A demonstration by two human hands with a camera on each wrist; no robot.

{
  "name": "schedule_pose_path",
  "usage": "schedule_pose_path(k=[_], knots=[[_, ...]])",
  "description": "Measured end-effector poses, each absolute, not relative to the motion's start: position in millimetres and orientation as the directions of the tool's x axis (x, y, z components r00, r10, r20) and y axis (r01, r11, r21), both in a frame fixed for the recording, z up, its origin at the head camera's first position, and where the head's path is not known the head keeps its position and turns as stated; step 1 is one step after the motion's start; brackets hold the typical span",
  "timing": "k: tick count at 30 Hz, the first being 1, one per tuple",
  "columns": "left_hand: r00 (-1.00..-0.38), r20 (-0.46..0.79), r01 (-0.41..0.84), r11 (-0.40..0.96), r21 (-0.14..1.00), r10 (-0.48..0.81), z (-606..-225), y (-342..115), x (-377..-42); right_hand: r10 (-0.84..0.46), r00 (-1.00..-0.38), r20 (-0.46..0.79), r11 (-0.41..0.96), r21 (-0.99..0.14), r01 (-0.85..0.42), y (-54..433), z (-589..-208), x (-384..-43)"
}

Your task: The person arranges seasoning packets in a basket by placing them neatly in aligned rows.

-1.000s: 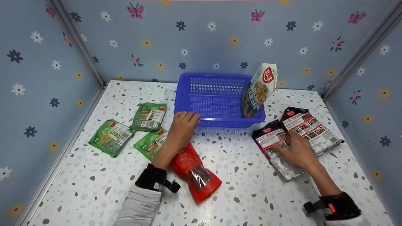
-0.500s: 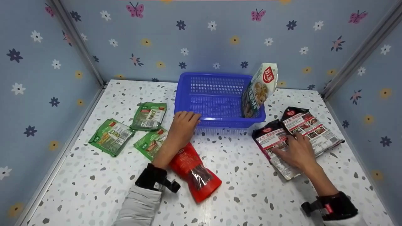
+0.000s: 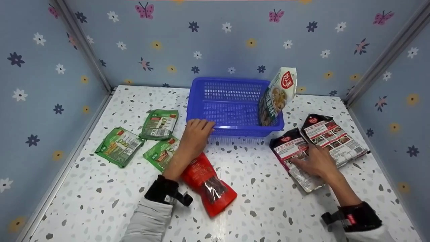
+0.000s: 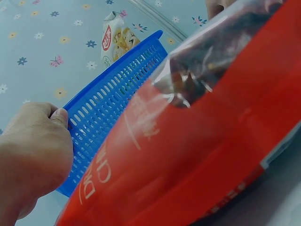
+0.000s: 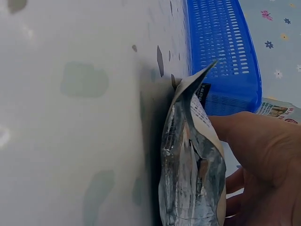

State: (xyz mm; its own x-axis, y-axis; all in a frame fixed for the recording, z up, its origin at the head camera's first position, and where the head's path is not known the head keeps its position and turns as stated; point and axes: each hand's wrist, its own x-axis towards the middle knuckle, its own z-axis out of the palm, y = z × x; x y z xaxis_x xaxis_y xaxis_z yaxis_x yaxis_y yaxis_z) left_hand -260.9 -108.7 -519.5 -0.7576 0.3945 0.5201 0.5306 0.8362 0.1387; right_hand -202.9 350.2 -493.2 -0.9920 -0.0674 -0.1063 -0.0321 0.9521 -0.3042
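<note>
My left hand (image 3: 195,137) grips the front left rim of a blue plastic basket (image 3: 242,128), thumb outside in the left wrist view. Inside the basket's right end leans an upright food pouch (image 3: 278,95), its top above the rim. My right hand (image 3: 319,163) is at a black-and-white food pouch (image 3: 286,145); the thumb lies on its printed face and the fingers dip past its right edge. A second similar pouch (image 3: 339,143) lies right beside it. In the right wrist view the held pouch's silvery bottom edge (image 5: 188,188) shows; the fingertips are hidden.
A red bag with a clear window (image 3: 211,188) lies under my left forearm. Several green packets, one a flat packet (image 3: 119,147), lie on the left of the speckled tabletop (image 3: 252,215). Flower-patterned walls (image 3: 215,43) enclose the back and sides.
My right hand's fingers have slid down between the two black-and-white pouches, and the right-hand pouch has shifted slightly right. The left hand and basket have stayed put.
</note>
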Motion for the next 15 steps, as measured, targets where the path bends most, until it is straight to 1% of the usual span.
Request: schedule_pose_path(k=[5, 9, 12, 15], knots=[[-0.763, 0.511, 0.533, 0.832, 0.15, 0.396, -519.0, -108.6, -259.5, -0.05, -0.995, -0.088, 0.937, -0.348, -0.016, 353.4, -489.5, -209.5], [-0.767, 0.504, 0.532, 0.833, 0.152, 0.397, -519.0, -108.6, -259.6, -0.011, -0.998, -0.067, 0.908, -0.418, 0.018, 354.9, -485.7, -214.8], [-0.762, 0.513, 0.53, 0.836, 0.144, 0.396, -519.1, -108.9, -259.9, 0.004, -0.992, -0.128, 0.879, -0.473, 0.065, 353.8, -483.0, -217.3], [-0.76, 0.516, 0.53, 0.836, 0.14, 0.395, -518.8, -108.9, -259.8, -0.005, -0.977, -0.212, 0.874, -0.476, 0.099, 352.8, -482.5, -217.7]])
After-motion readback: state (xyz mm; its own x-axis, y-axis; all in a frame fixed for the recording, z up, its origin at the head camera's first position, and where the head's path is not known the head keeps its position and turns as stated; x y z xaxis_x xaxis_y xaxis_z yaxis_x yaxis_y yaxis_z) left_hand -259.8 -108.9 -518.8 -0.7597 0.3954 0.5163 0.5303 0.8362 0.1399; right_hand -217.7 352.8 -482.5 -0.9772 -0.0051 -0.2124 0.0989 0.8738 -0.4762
